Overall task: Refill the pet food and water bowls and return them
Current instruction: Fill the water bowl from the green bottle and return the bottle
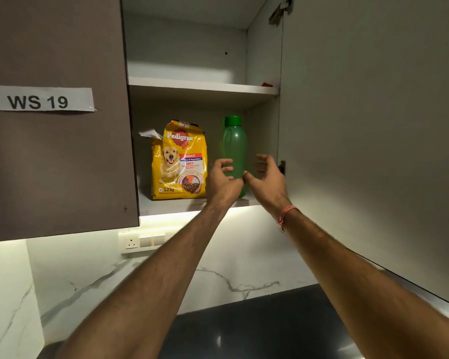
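The green water bottle [234, 151] stands by the dog food bag [179, 161] on the cupboard's low shelf [171, 204], both hands [222, 181] [266, 177] open around it, not gripping, so filling looks not yet begun.

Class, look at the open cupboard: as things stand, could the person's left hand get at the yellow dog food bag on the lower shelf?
Probably yes. The left hand is beside the dog food bag, door open, nothing between them.

Dim cupboard [192, 60], bright under-cabinet strip glow, wide-angle edge bending.
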